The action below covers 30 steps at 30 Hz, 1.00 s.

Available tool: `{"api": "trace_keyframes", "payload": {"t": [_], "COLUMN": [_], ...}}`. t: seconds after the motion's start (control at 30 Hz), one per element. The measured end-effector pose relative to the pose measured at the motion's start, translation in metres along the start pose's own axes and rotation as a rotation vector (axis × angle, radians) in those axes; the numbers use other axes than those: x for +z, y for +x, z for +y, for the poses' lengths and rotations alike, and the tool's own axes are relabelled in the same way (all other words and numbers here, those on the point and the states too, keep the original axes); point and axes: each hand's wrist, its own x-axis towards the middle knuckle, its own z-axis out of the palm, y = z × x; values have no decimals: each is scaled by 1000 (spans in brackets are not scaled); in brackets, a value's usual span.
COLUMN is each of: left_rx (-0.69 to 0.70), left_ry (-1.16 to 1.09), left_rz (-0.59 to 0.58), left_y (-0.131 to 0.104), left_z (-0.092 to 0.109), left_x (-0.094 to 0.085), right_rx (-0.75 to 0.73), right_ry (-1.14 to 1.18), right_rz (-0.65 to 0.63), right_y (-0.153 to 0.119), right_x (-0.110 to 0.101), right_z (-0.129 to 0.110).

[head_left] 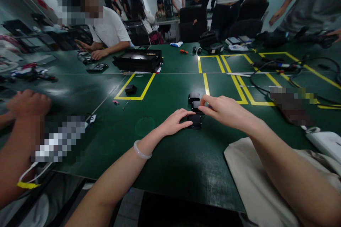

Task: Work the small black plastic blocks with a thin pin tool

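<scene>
Both hands at a row of three small black blocks, right of centre in the frame

The black blocks stand on a green table in a line running away from the wearer: near block, middle block and far block.

Left hand: at the left side of the near block, thumb and forefinger parted, their tips at its edge. The fingers are partly open; a firm hold cannot be confirmed. A pale bangle is on the wrist.

Right hand: reaches in from the right to the middle block. Forefinger and thumb are bent, a small gap between them, tips at the block's right side. Whether they grip it cannot be told.

Left of centre, a loose black block lies within yellow tape. Above it is a black tray. A screwdriver lies at upper centre. Beige cloth covers the table edge at lower right. At upper left, a person in a white shirt sits with both forearms at the table.
</scene>
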Motion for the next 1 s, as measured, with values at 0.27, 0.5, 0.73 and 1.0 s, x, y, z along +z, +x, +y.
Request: {"api": "trace_keyframes", "payload": {"t": [0.27, 0.5, 0.73, 1.0], "left_rx": [-9, 8, 7, -3], "left_ry": [0, -8, -4, -6], "left_rz": [-1, 6, -3, -5], "left_y": [0, 0, 0, 0], "left_z": [0, -2, 0, 1], "left_x": [0, 1, -1, -1], "right_rx": [-32, 12, -14, -21], "right_ry": [30, -36, -20, -8], "right_rz": [-13, -7, 7, -10], "right_y": [-1, 1, 0, 0], "right_x": [-1, -1, 0, 0], "right_z": [0, 0, -1, 0]}}
